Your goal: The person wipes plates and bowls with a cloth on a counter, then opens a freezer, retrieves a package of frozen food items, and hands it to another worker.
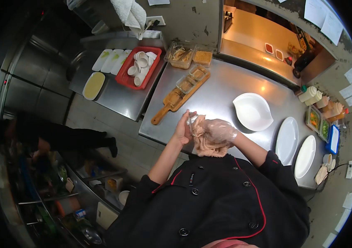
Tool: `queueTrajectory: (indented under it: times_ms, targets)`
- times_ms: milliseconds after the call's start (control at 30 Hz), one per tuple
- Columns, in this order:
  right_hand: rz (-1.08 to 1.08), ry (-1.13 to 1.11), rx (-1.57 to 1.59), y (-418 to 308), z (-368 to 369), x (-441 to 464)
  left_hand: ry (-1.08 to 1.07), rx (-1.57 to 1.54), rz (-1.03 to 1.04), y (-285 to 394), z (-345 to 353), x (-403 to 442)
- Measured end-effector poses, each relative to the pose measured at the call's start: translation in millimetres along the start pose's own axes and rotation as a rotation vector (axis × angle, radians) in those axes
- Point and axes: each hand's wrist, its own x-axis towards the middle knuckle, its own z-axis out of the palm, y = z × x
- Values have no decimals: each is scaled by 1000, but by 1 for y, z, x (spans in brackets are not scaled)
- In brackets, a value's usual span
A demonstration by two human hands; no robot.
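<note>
1. L hand (182,130) is closed round clear dish (191,120), prob. to steady it; gloved R hand (220,132) is clamped on pink cloth (209,149), bunched against dish.
2. Dish + cloth are held at chest, by counter (225,84) edge, likely for easy reach.
3. Wooden board (168,109) carries more clear dishes (186,84), prob. lined up for handling.
4. Red tray (123,78) holds white cups (142,62); lg. clear tub (180,63) has pale strips; adj. tub (203,62), orange bits.

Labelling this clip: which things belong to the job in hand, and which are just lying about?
In the job:
pinkish fluffy cloth in the gloved right hand
small clear glass-like item in the bare left hand
possibly the square clear dishes on the paddle-shaped wooden board

Apparently just lying about:
white leaf-shaped bowl
white oval plates
red plastic tray of white cups
</note>
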Motion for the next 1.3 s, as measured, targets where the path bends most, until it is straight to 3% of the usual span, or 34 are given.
queueTrajectory:
  times_ms: [100,133,267,367,433,500,533,633,733,833,933,1033,1133,1233,1300]
  targets:
    - [-110,261,101,4,-12,-12,0,-49,124,3,-34,5]
    - [41,269,221,9,-15,-13,-15,-43,192,4,-39,6]
    - [320,378,1008,74,43,-5,46,-5,343,25,-58,16]
    - [365,474,1182,60,49,-19,290,-7,396,41,-110,66]
    - [393,473,1105,61,57,-28,427,99,482,50,-153,111]
    - [477,443,974,52,50,-41,528,523,533,64,-154,119]
    - [443,510,1059,43,47,-46,573,734,554,70,-156,124]
    - [440,614,887,40,40,-58,740,1245,793,76,-161,146]
    - [544,567,1053,31,28,-68,847,1317,1106,83,-154,162]
    - [584,629,1190,43,38,-69,720,1286,980,89,-159,163]
    - [485,727,1311,63,61,-62,769,1399,900,77,-173,164]
    - [479,779,1348,66,67,-62,798,1350,913,72,-178,162]
    - [498,775,1385,42,45,-71,812,1257,1082,70,-191,140]
    - [540,768,1218,44,40,-79,663,1662,1056,51,-210,99]
    - [559,755,1201,55,45,-82,625,1646,991,38,-195,65]
